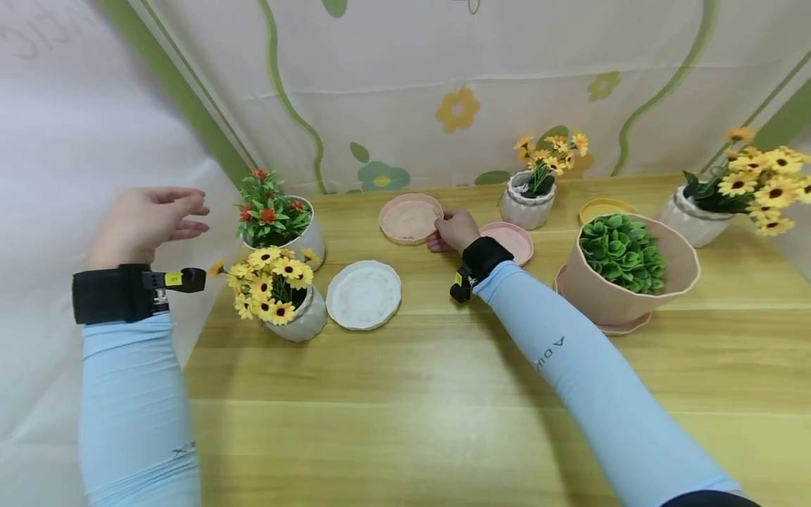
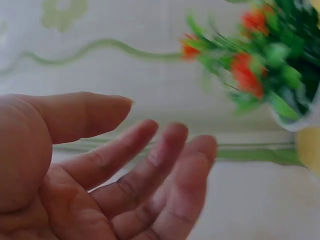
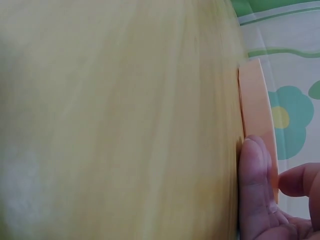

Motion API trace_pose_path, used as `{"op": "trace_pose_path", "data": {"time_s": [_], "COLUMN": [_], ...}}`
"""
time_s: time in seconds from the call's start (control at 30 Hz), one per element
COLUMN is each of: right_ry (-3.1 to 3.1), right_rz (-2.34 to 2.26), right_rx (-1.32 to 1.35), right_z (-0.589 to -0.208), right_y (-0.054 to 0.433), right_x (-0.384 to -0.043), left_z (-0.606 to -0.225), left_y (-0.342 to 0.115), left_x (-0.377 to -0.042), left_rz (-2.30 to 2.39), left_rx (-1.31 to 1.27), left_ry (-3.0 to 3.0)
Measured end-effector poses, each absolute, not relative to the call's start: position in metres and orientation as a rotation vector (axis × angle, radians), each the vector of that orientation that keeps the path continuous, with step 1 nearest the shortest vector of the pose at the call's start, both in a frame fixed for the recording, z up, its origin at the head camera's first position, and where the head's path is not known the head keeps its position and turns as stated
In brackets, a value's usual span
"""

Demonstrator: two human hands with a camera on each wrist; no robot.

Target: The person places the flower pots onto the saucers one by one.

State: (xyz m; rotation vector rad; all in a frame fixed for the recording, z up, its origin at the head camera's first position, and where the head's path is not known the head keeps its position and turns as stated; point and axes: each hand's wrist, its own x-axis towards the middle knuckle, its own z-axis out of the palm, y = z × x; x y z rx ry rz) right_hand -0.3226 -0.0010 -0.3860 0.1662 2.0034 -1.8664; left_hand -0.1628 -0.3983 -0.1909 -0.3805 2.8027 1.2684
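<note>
My right hand (image 1: 457, 231) pinches the right rim of a round peach saucer (image 1: 410, 219) at the back of the table. In the right wrist view, finger and thumb lie on either side of the peach rim (image 3: 257, 100), close to the tabletop. My left hand (image 1: 151, 222) hangs in the air at the left, fingers loosely bent with nothing in them. Just right of it stands a white pot (image 1: 312, 243) with a red-flowered plant (image 2: 247, 75). In front of that pot is a whitish pot (image 1: 300, 320) of yellow flowers, and beside it a white saucer (image 1: 364, 296).
A pink saucer (image 1: 512, 243) lies partly behind my right wrist. Farther right are a small pot (image 1: 528, 208) of orange-yellow flowers, a yellow saucer (image 1: 605, 209), a large peach pot (image 1: 678, 260) with green leaves on its own saucer, and another white pot (image 1: 693, 218) of yellow flowers.
</note>
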Motion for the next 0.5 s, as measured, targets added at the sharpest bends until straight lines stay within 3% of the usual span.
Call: {"op": "trace_pose_path", "data": {"time_s": [0.5], "right_ry": [2.024], "right_rz": [-1.872], "right_rx": [0.178], "right_z": [-0.388], "right_y": [0.002], "right_x": [-0.324], "left_z": [-0.246], "left_y": [-0.426], "left_x": [-0.202], "left_rz": [1.261], "left_rx": [-0.243], "left_ry": [2.291]}}
